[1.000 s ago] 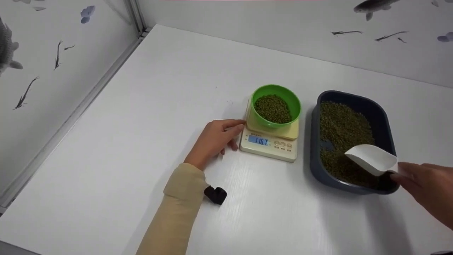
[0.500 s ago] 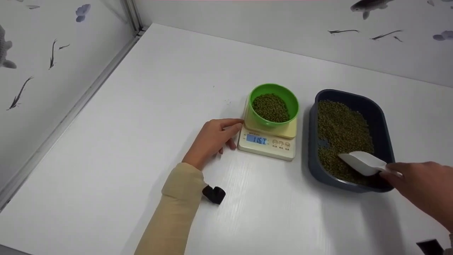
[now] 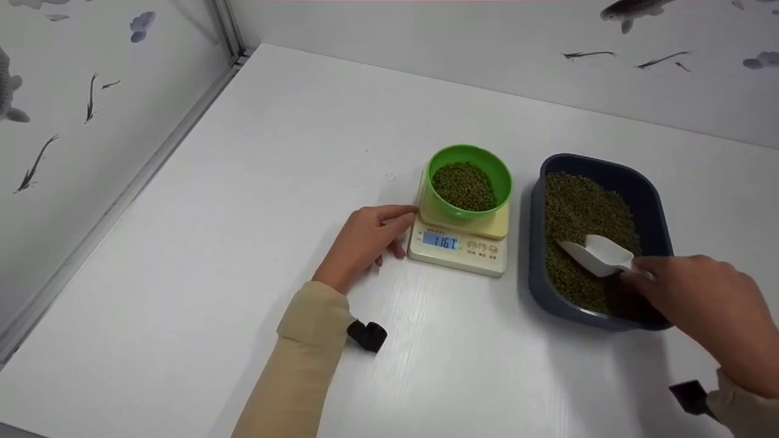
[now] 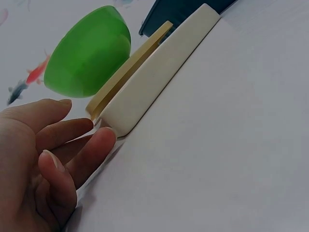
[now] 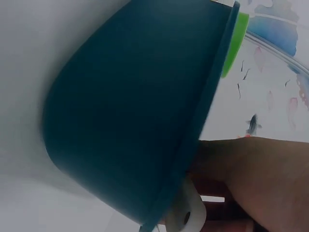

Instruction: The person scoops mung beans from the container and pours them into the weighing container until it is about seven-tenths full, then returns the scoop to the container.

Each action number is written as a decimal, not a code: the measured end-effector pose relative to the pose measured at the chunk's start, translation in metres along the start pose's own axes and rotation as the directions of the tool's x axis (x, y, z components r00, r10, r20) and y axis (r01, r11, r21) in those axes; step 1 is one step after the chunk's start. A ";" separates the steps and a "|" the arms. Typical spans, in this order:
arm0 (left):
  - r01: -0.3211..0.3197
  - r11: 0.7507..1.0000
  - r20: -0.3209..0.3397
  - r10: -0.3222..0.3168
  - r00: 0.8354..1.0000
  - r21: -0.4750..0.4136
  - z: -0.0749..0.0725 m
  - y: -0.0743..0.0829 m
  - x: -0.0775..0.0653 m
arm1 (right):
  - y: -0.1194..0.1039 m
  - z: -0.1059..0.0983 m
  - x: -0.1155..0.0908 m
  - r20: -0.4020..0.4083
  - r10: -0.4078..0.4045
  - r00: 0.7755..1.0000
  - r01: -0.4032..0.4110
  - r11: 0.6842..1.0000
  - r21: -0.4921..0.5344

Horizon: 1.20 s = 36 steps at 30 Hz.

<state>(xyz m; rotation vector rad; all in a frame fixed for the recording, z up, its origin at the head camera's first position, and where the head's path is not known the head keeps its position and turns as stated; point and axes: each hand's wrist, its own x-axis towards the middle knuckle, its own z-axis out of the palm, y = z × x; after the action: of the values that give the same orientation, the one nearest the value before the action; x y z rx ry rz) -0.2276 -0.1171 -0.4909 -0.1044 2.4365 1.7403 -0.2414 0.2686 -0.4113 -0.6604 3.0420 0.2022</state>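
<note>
My right hand (image 3: pixel 700 298) grips the handle of a white scoop (image 3: pixel 608 250) over the dark blue tub (image 3: pixel 535 286). Its tip lies at the surface of the green mung beans (image 3: pixel 584 204). In the right wrist view, the tub's wall (image 5: pixel 130 106) covers most of the scoop, leaving the handle end (image 5: pixel 193 215) visible. My left hand (image 3: pixel 368 240) touches the near-left edge of a cream kitchen scale (image 3: pixel 456 258), fingers loosely bent, as the left wrist view shows at the scale's corner (image 4: pixel 116 121). A green bowl (image 3: pixel 502 173) part-filled with beans stands on the scale, which reads 116.7.
A white table (image 3: pixel 274 152) carries everything, with the tub just right of the scale. White walls (image 3: pixel 426 36) with painted fish border the back and left. Black wrist mounts (image 3: pixel 368 336) stick out from both sleeves.
My right hand has come in leftward with the scoop, which first dipped lower at the near end of the tub, then moved up and left over the beans. My left hand and the reading stay the same.
</note>
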 end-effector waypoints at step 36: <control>0.022 0.999 -0.016 -0.022 1.000 0.027 0.002 0.000 0.000 | -0.019 0.039 0.021 -0.292 -0.003 0.957 0.085 0.959 0.270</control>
<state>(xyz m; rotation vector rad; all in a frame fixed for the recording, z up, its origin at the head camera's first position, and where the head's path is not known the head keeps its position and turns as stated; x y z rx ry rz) -0.2278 -0.1150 -0.4915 -0.1411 2.4593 1.7033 -0.2531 0.2474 -0.4539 -0.7955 3.2264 -0.3536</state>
